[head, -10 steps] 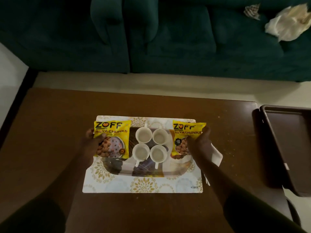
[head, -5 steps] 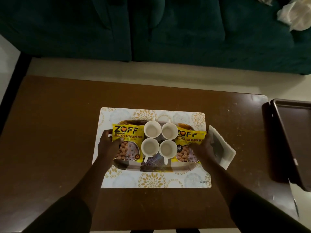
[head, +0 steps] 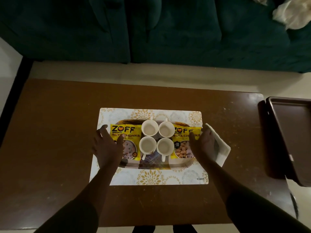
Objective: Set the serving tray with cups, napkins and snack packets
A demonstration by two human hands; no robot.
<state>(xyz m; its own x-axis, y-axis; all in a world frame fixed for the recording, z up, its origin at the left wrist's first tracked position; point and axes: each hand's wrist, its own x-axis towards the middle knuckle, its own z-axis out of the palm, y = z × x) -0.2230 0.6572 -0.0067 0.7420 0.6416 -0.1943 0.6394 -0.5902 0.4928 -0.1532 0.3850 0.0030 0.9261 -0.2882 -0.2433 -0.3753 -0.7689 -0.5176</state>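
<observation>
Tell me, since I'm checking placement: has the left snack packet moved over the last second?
Yes. The left snack packet came down from overhanging the tray's left edge to lie inside the tray, closer to the cups.

- The scene is seen through a single head-worn wide-angle camera, pointed forward and steeply down.
- The brown table (head: 50,132) is viewed almost from above, at arm's reach; its near edge is cut off at the bottom of the frame.
- The serving tray (head: 154,165) is framed close to the centre.
- Both forearms are seen entering from the near corners.
- The far part of the view is filled by a green sofa (head: 168,31).
- No second view is given, so no overlap is shared.
</observation>
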